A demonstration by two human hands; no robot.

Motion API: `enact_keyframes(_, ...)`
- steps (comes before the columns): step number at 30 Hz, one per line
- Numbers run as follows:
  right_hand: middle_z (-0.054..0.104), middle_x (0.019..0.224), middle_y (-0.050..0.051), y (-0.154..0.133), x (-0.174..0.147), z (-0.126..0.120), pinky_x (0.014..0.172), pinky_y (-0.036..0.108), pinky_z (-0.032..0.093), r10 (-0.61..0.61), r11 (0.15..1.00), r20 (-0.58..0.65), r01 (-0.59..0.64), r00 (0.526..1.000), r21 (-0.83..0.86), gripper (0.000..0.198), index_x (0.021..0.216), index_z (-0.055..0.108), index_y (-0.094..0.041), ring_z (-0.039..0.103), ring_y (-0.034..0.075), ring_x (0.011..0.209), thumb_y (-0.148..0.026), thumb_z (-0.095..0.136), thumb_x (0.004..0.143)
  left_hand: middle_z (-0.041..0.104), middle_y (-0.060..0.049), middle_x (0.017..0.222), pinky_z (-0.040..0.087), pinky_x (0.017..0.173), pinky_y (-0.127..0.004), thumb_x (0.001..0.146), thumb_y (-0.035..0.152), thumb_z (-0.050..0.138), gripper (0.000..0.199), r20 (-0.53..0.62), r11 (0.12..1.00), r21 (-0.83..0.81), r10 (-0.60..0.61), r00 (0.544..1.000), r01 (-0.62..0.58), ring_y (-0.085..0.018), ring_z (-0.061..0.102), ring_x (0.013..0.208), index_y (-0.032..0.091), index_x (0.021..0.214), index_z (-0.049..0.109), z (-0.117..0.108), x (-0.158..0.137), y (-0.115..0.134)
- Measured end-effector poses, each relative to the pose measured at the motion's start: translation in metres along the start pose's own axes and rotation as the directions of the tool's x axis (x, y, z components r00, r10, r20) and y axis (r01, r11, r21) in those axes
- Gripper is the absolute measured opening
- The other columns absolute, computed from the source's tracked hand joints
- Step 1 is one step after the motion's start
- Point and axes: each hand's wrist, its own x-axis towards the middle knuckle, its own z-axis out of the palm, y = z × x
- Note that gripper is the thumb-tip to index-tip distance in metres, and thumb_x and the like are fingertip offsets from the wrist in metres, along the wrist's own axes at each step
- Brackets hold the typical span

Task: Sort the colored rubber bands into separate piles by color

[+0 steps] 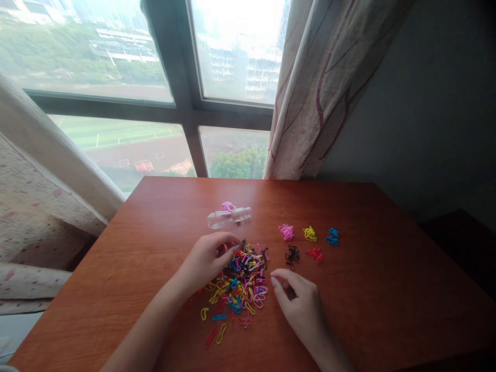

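Observation:
A mixed heap of small coloured rubber bands [248,279] lies on the wooden table. At its upper left edge my left hand [211,258] has thumb and forefinger closed in a pinch, with a bit of a blue rubber band [238,247] showing at the tips. My right hand [300,302] rests just right of the heap, thumb and forefinger pressed together, and no band shows between them. Beyond it sit small single-colour piles: pink bands [287,232], yellow bands [310,233], blue bands [332,236], black bands [292,254] and red bands [315,254].
Behind the heap lies a clear plastic container [229,218] with a pink loop-like piece [228,207] at its top. The brown table [387,289] ends at a window [186,103], with a curtain [325,82] on the right and another curtain [46,206] on the left.

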Motion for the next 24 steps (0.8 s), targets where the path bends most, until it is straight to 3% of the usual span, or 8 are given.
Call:
enact_keyframes(6,0.061,0.063,-0.001,0.002,-0.001,0.001,0.052,0.020,0.041,0.019,1.000,0.048,-0.020,0.999,0.018,0.015,0.087,0.070,-0.019,0.056,0.012,0.053,-0.023,0.056,0.092,0.069,-0.003,0.083,0.044,0.067,-0.022,0.088,0.014,0.056,0.014,0.130,0.991,0.032,0.122,0.984,-0.127,-0.014,0.059,0.073,0.017,0.090,0.070,0.000,-0.004,0.012)
enact_keyframes(10,0.060,0.061,-0.002,0.001,0.001,0.000,0.050,0.020,0.040,0.038,0.998,0.030,-0.040,0.999,0.041,0.016,0.086,0.071,-0.019,0.054,0.012,0.051,-0.023,0.057,0.091,0.068,-0.002,0.083,0.043,0.065,-0.022,0.088,0.013,0.055,0.016,0.218,0.974,0.106,0.172,0.961,-0.198,-0.015,0.061,0.073,0.019,0.092,0.070,0.006,-0.008,0.019)
enact_keyframes(17,0.062,0.062,-0.001,-0.001,0.002,-0.002,0.050,0.019,0.043,0.050,0.997,-0.001,-0.050,0.999,0.055,0.017,0.085,0.071,-0.019,0.057,0.012,0.052,-0.024,0.056,0.091,0.068,-0.003,0.089,0.045,0.065,-0.025,0.086,0.017,0.060,0.018,0.237,0.929,0.311,0.129,0.963,-0.201,-0.018,0.065,0.075,0.022,0.099,0.070,0.013,-0.007,0.019)
enact_keyframes(24,0.063,0.061,0.000,-0.004,0.003,-0.003,0.050,0.019,0.044,0.054,0.997,-0.005,-0.054,0.999,0.061,0.018,0.085,0.071,-0.019,0.056,0.012,0.051,-0.025,0.056,0.092,0.069,-0.003,0.096,0.049,0.071,-0.027,0.089,0.025,0.061,0.016,0.291,0.903,0.355,0.139,0.946,-0.242,-0.021,0.068,0.084,0.025,0.101,0.071,0.012,-0.007,0.021)
